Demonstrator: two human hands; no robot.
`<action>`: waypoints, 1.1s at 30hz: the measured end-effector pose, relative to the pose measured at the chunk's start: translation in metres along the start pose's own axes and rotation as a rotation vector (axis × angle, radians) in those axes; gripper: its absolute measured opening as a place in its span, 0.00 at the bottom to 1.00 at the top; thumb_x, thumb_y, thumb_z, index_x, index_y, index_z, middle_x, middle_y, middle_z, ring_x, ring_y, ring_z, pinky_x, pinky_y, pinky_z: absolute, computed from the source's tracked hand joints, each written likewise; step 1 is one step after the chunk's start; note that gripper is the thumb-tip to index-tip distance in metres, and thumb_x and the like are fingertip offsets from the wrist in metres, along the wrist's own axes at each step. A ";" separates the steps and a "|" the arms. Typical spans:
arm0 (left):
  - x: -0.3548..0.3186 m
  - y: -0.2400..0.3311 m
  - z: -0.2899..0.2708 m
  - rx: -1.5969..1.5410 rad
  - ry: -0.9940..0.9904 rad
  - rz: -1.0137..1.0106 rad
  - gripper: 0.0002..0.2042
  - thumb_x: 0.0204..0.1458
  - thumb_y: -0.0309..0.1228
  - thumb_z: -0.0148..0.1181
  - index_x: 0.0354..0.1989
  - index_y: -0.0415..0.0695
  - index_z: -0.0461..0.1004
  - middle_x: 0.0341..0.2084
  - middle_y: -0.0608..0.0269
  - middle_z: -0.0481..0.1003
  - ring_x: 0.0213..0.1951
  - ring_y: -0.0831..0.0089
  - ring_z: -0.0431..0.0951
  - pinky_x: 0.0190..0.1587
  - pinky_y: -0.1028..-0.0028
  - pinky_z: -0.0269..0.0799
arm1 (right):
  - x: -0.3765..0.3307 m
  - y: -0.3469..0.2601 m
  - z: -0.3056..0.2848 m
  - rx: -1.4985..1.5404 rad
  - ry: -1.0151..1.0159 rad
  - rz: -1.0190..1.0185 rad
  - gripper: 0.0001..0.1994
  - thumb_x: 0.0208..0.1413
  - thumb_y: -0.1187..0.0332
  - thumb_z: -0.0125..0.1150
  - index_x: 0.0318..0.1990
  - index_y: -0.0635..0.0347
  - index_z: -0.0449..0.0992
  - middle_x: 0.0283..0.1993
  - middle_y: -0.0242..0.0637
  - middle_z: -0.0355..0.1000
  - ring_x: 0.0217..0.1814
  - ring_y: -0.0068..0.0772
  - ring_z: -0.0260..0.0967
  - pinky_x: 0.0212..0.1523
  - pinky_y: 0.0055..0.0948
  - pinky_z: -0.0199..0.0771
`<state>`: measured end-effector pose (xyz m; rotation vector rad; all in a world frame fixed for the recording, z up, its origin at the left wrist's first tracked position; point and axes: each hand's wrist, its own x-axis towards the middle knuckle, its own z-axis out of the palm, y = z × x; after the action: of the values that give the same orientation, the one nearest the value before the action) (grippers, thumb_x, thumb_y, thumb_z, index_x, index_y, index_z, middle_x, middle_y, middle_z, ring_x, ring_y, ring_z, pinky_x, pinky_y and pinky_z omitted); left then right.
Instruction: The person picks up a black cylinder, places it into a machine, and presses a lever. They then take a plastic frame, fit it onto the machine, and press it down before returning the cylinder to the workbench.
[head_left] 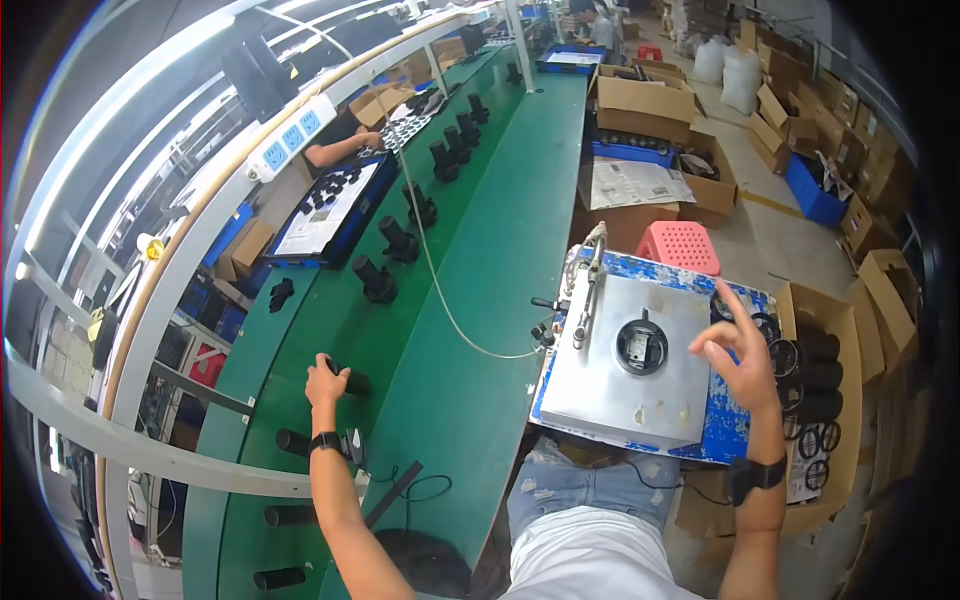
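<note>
My left hand [326,386] is at the left, over the green bench, with its fingers closed around one end of a black cylindrical part [356,382]. Part of that cylinder is hidden behind the fingers. At the right, my right hand [742,365] hovers by the edge of a silver metal box [590,400], its fingers apart and nothing in them. A round black fixture [642,345] is set in the top of the box. Beside it is a lever mechanism [588,290] with metal rods.
More black cylindrical parts [372,280] stand in a row along the green bench [480,300]; several others lie nearer. A cardboard box [845,430] of black cylinders and rings is at the right. Behind the metal box is a pink stool [680,247]. Another person's arm [335,150] reaches in across the bench.
</note>
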<state>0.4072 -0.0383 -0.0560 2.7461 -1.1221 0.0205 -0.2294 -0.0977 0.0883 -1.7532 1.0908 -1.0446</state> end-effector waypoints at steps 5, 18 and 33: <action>-0.092 0.097 -0.099 -0.378 -0.251 0.788 0.30 0.40 0.45 0.71 0.50 0.43 0.69 0.35 0.50 0.75 0.38 0.54 0.77 0.40 0.63 0.72 | -0.009 0.029 0.031 0.021 -0.179 0.019 0.30 0.54 0.72 0.57 0.66 0.65 0.57 0.39 0.36 0.75 0.44 0.25 0.72 0.49 0.26 0.70; -0.229 0.343 -0.060 -1.613 -0.553 1.002 0.24 0.58 0.34 0.57 0.61 0.40 0.61 0.44 0.57 0.74 0.39 0.75 0.75 0.41 0.75 0.72 | -0.019 0.047 0.064 1.078 -0.099 0.093 0.32 0.61 0.45 0.47 0.59 0.66 0.61 0.47 0.45 0.70 0.41 0.35 0.73 0.42 0.29 0.76; -0.299 0.303 0.061 -1.838 -1.966 0.455 0.30 0.63 0.54 0.34 0.53 0.37 0.66 0.36 0.47 0.77 0.32 0.65 0.79 0.35 0.70 0.75 | -0.025 0.087 0.045 1.100 -0.133 -0.088 0.39 0.42 0.66 0.71 0.62 0.57 0.56 0.57 0.40 0.61 0.60 0.42 0.61 0.64 0.42 0.59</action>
<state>-0.0208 -0.0531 -0.0924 0.1918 -0.7577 -2.2773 -0.2185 -0.0922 -0.0121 -0.9384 0.2139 -1.2174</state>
